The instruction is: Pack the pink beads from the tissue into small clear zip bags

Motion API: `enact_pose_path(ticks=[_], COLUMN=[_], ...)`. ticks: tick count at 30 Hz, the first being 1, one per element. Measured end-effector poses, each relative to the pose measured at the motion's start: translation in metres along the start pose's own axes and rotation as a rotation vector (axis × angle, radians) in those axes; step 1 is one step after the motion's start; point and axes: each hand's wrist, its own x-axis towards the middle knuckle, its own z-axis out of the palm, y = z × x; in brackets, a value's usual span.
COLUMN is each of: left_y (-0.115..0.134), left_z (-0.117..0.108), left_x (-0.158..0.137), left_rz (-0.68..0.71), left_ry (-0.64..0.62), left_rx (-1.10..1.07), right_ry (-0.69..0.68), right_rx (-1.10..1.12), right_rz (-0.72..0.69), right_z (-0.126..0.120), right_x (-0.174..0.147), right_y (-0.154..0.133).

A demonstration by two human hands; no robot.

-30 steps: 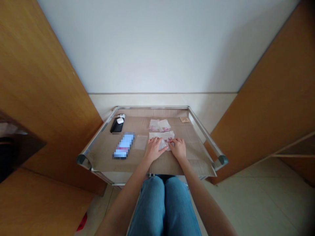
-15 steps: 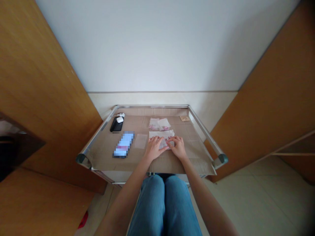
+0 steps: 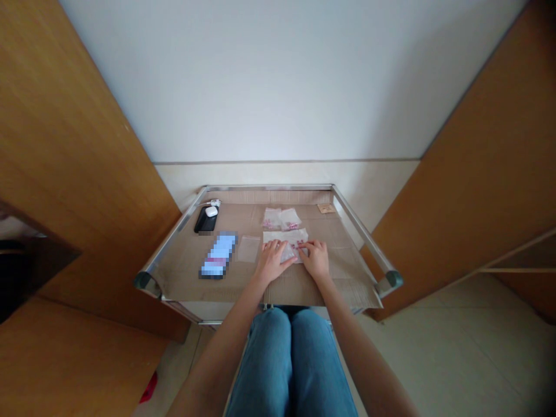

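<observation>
Head: fingers (image 3: 270,246) on bag (image 3: 286,253), phone screen (image 3: 220,253) illegible

We see soft, dimmish light | smooth bluish-white wall (image 3: 260,87) brightest centrally, softly shadowed right | we note wide-angle stretching, dark right corners | blocky mosaic veils blue-lit rectangular phone (image 3: 219,253)

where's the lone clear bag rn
In the head view, the clear bag lies on the cardboard left of centre, between the pixelated phone and the left hand.

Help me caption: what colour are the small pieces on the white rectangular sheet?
Small pieces: pinkish red, head view.
</observation>
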Motion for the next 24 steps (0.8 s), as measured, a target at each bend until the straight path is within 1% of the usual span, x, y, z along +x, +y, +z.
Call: enact_pose_path(ticks=[5,13,24], left_y=[0.0001,0.0002,-0.0010], left_z=[0.0008,0.0007,0.0025], left_x=[0.0002,0.0006,0.0000], left_rz=[-0.004,-0.007,-0.001], left_ry=[0.009,0.012,0.012], left_rx=[-0.012,-0.004,-0.010], right_ry=[0.027,-0.002,0.013], right_rx=[-0.021,-0.065,-0.094], right_rz=[0.032,0.046,0.059], right_z=[-0.0006,-0.0010,0.0004], right_x=[0.0002,-0.0001,-0.0004], right_y=[0.0002,-0.0010,-0.0013])
